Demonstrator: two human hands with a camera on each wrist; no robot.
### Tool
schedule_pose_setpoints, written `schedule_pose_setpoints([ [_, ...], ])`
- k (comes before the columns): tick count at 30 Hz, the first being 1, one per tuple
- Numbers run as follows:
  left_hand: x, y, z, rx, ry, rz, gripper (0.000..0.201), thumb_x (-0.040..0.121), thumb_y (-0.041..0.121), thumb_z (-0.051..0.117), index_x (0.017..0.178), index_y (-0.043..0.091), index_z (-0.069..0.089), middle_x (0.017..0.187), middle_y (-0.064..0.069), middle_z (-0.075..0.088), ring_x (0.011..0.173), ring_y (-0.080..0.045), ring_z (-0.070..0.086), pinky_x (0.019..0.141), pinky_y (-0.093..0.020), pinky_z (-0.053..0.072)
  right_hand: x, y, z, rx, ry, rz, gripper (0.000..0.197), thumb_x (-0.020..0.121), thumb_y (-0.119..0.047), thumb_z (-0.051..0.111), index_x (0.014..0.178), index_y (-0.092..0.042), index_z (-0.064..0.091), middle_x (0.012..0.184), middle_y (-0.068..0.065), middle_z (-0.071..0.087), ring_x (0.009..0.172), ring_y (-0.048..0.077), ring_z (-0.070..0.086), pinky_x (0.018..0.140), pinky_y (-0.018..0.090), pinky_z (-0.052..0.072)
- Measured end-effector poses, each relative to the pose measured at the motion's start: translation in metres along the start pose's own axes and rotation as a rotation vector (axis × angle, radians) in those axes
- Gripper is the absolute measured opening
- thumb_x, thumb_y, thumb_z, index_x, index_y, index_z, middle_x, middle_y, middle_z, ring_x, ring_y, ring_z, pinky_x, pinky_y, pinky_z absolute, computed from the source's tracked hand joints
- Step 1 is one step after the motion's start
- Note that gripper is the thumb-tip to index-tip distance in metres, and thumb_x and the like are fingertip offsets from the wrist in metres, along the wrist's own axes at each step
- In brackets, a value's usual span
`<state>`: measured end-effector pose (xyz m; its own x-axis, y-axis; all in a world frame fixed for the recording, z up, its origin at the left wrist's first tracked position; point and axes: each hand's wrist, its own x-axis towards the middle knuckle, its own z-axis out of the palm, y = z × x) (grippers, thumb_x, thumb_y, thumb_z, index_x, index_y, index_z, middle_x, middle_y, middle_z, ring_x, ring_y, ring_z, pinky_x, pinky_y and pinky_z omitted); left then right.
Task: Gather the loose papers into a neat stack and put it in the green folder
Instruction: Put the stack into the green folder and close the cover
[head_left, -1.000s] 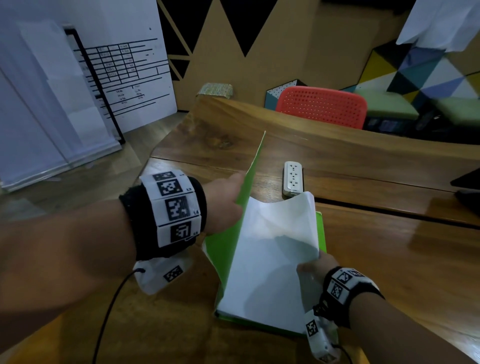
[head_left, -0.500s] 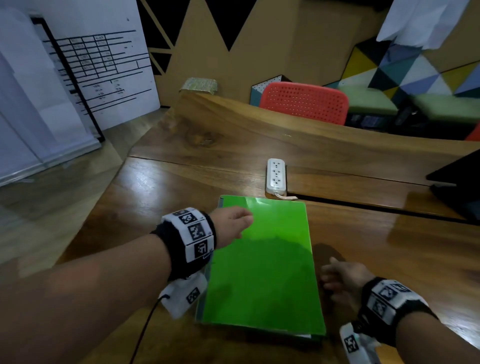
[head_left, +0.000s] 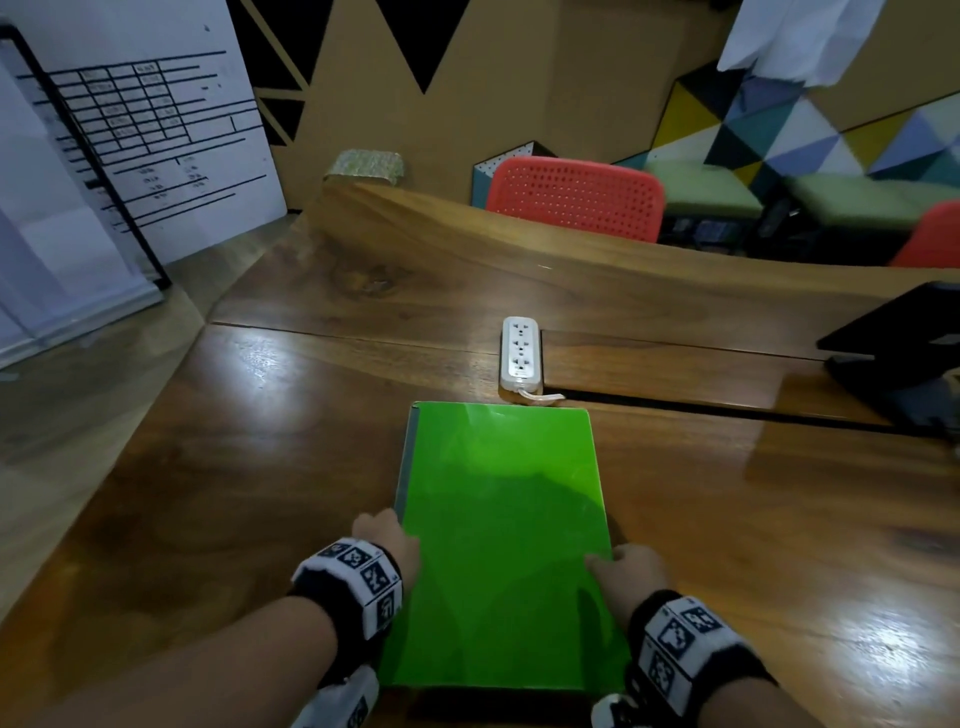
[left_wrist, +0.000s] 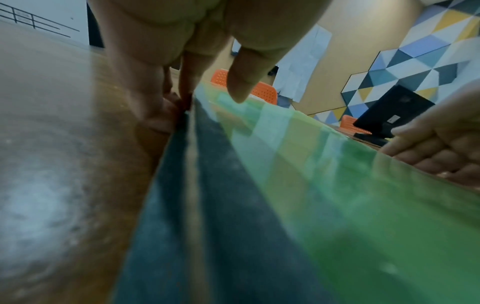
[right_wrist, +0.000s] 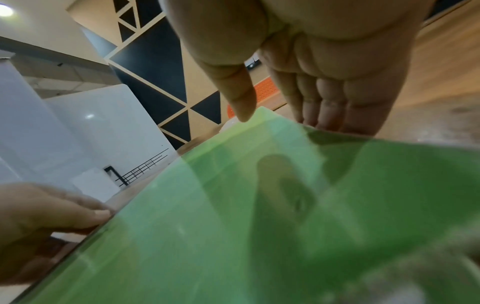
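The green folder lies closed and flat on the wooden table, its grey spine on the left. No loose papers show in the head view. My left hand is at the spine side near me. In the left wrist view its fingers stand straight against the spine and its thumb hangs over the cover. My right hand grips the folder's right edge. In the right wrist view its thumb lies on the green cover and its fingers drop behind the edge.
A white power strip lies just beyond the folder's far edge, beside a dark gap in the table. A black laptop stands at the right. Red chairs stand behind the table. The table's left edge drops to the floor.
A second ago my left hand held the cover up and my right hand held the white papers inside. The cover then came down, and both hands moved to the folder's near side edges.
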<state>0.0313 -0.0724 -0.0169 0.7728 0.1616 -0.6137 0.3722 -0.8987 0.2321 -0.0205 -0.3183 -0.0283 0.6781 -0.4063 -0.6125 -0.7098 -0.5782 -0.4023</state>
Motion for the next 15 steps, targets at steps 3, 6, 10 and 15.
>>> schedule_pose_setpoints([
  [3,0.0,-0.003,-0.002,-0.132,-0.038,0.017,0.054,0.092,0.023,0.048,0.141,0.01,0.031,0.14,-0.015,0.044,0.123,-0.031,0.049,0.101,-0.036,0.044,0.01,0.008,-0.003,0.054,-0.006,0.065,0.031,0.092,-0.019,0.051,0.107,0.007,0.061,0.096,0.014,0.061,0.089,0.029,0.059,0.077,0.034,0.047],
  [6,-0.007,0.003,-0.002,-0.212,-0.048,0.112,0.045,0.091,0.019,0.05,0.135,0.014,0.041,0.13,-0.01,0.057,0.113,-0.027,0.057,0.094,-0.033,0.048,0.019,0.021,-0.008,0.033,0.008,0.081,0.029,0.093,-0.011,0.045,0.11,0.005,0.062,0.11,0.02,0.064,0.103,0.033,0.061,0.087,0.038,0.05],
  [10,-0.022,0.033,-0.008,-0.367,-0.021,0.213,0.045,0.089,0.013,0.052,0.134,0.017,0.045,0.126,-0.008,0.06,0.109,-0.025,0.059,0.087,-0.029,0.049,0.024,0.03,-0.037,0.074,0.091,0.06,0.025,0.09,-0.01,0.052,0.111,0.0,0.063,0.113,0.019,0.065,0.103,0.032,0.061,0.084,0.033,0.048],
  [15,-0.026,0.099,-0.028,-0.452,-0.016,0.414,0.05,0.089,0.015,0.052,0.137,0.022,0.041,0.132,-0.002,0.056,0.116,-0.021,0.055,0.089,-0.024,0.044,0.059,0.036,-0.101,0.16,0.194,0.047,0.027,0.09,-0.003,0.052,0.114,0.003,0.062,0.108,0.022,0.065,0.086,0.031,0.058,0.078,0.032,0.044],
])
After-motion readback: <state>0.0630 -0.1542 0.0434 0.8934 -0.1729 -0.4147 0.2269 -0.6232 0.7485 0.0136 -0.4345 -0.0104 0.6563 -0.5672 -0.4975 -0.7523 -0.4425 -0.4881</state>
